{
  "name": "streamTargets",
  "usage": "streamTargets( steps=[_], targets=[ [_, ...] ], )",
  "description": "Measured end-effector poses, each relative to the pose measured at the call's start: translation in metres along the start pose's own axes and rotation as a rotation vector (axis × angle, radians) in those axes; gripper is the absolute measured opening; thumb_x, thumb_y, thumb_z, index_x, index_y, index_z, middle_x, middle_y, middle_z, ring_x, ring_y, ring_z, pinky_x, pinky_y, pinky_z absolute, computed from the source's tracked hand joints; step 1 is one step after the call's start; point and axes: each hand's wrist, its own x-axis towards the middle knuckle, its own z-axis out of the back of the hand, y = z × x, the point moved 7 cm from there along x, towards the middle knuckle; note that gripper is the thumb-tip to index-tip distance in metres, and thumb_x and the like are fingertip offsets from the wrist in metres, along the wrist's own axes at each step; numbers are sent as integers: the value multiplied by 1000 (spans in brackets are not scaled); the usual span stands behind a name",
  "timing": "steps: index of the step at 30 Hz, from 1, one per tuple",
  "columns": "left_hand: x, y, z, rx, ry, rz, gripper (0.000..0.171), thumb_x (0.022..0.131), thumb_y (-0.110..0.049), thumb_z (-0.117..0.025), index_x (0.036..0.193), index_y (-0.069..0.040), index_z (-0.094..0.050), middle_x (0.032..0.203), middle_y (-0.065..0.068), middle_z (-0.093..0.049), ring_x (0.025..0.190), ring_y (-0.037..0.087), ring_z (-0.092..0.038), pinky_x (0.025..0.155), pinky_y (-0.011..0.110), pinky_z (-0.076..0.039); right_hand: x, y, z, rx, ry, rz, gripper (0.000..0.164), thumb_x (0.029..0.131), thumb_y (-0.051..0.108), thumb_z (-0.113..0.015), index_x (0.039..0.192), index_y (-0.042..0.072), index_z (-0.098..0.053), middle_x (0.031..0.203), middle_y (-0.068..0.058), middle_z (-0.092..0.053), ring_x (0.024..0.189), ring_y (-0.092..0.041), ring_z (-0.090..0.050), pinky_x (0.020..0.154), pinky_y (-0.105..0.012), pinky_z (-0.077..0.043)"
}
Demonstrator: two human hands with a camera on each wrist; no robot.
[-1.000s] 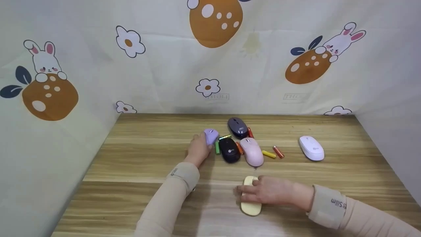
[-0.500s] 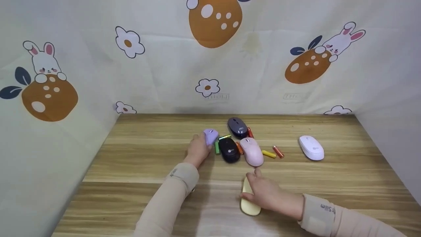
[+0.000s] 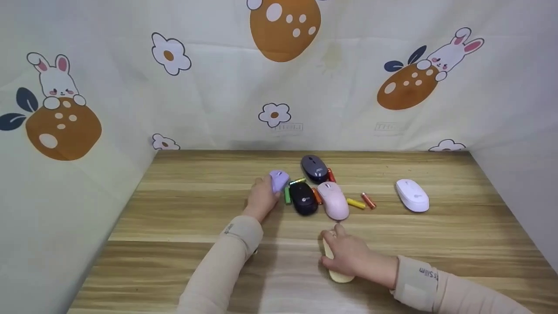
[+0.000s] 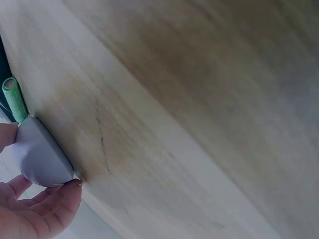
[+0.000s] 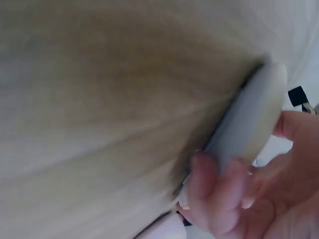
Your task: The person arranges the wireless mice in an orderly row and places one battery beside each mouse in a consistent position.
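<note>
Currently, the left hand [image 3: 262,198] pinches one purple mouse [image 3: 280,179], the right hand [image 3: 351,255] one yellow mouse [image 3: 341,277]; four more mice [image 3: 335,202] and six batteries [image 3: 356,203] lie about.

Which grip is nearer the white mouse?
Right. The right grip, on the yellow mouse, is left of the white mouse and lower in the head view; the left grip, on the purple mouse, is farther left.

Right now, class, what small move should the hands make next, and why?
Probably raise the yellow mouse slightly with the right hand: that hand grips it, and the pink mouse lies just beyond its far end, so lifting seems safer than pushing forward.
</note>
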Motion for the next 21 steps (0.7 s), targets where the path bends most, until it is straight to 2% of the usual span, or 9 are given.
streamTargets(
  steps=[7,13,17,21],
  targets=[
    [1,1,-1,-6,28,13,51,71,-27,-61,112,-3,-43,92,17,-49,81,29,-50,67,40,-42,-2,-3,3,-27,12,-16,61,67,48,-58,113,11,-42,104,-18,-38,56,-24,-49,46,-35,-38],
    [2,2,-1,-11,39,17,51,71,-27,-61,113,-3,-42,92,16,-49,81,28,-50,67,40,-42,-5,-5,1,-11,1,-48,64,64,41,-60,114,7,-41,94,-16,-37,52,-20,-44,43,-33,-37],
    [3,1,-1,0,38,17,53,71,-27,-61,114,-2,-42,93,17,-49,81,29,-50,67,39,-42,-10,-17,4,23,39,-77,69,58,36,-63,117,8,-40,88,-12,-37,54,-18,-43,45,-30,-36],
    [3,2,-1,-4,39,28,55,71,-27,-61,116,-3,-42,93,17,-49,81,28,-50,67,39,-42,-19,-43,14,32,33,-124,73,55,36,-63,120,11,-39,88,-11,-40,56,-18,-43,45,-28,-34]
  ],
)
